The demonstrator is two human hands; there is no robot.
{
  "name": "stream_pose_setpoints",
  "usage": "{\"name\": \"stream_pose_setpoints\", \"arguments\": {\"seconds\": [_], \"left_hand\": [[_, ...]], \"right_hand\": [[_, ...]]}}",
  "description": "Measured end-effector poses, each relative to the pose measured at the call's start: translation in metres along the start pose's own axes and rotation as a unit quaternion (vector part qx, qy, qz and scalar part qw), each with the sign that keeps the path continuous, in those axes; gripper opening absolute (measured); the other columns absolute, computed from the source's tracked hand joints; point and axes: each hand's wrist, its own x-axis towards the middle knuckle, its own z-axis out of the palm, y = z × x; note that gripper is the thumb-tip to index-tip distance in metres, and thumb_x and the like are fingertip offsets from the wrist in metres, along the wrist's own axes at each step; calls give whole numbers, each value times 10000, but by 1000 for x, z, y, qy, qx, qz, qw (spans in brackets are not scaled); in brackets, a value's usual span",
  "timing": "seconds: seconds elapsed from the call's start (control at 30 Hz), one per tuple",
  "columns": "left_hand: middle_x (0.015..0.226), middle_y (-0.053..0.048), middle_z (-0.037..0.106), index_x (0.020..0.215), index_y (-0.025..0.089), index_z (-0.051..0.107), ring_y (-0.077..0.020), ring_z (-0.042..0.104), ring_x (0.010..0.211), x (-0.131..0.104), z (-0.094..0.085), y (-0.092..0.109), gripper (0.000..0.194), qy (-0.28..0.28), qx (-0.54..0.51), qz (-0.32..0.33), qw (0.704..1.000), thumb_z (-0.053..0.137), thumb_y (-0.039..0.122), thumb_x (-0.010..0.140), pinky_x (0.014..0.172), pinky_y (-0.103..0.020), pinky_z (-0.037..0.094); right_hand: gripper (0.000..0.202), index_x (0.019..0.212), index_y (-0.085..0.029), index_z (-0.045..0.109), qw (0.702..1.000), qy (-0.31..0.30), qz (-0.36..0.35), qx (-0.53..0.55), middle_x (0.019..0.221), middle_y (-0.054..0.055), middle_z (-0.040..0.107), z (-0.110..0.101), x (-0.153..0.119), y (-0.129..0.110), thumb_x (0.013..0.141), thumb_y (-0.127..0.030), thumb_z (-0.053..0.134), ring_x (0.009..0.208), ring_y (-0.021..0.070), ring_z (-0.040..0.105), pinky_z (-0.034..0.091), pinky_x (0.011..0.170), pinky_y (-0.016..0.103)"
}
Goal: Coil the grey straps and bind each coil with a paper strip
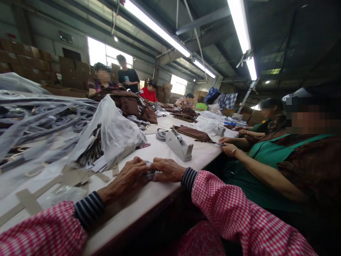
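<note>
Close to the table's near edge, my left hand (130,176) and my right hand (167,170) are closed together on a small grey bundle (150,174). It looks like a coiled strap, but my fingers cover most of it. A white tape dispenser (179,145) stands just beyond my right hand. Behind the dispenser lies a coil of grey strap (161,135). Left of my hands, a clear plastic bag (119,131) partly covers a bunch of dark strips with pale tags (92,151).
Grey straps with metal rings (53,119) are heaped on the left. Flat card strips (29,201) lie nearer me. Brown fabric pieces (135,105) are piled farther back; another brown piece (194,133) lies beyond the dispenser. A co-worker in a green apron (261,167) sits close on my right.
</note>
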Motion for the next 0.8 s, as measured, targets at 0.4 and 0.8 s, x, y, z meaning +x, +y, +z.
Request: {"name": "stream_pose_setpoints", "arguments": {"seconds": [0.4,0.8], "left_hand": [[1108,-98,674,1110,215,672,-299,486,1057,-6,12,13,201,2,104,-48,993,521,163,988,906,-453,373],[1126,-142,664,1056,179,642,-324,523,1127,-18,38,46,157,9,90,-49,995,553,140,933,997,-528,408]], "right_hand": [[206,1140,-229,731,996,70,38,32,1033,18,632,18,-3,-6,937,-262,733,979,187,614,438,825,279],[160,900,-140,767,950,118,23,287,810,29,714,-41,44,-37,893,-282,695,721,150,622,488,690,266]]}}
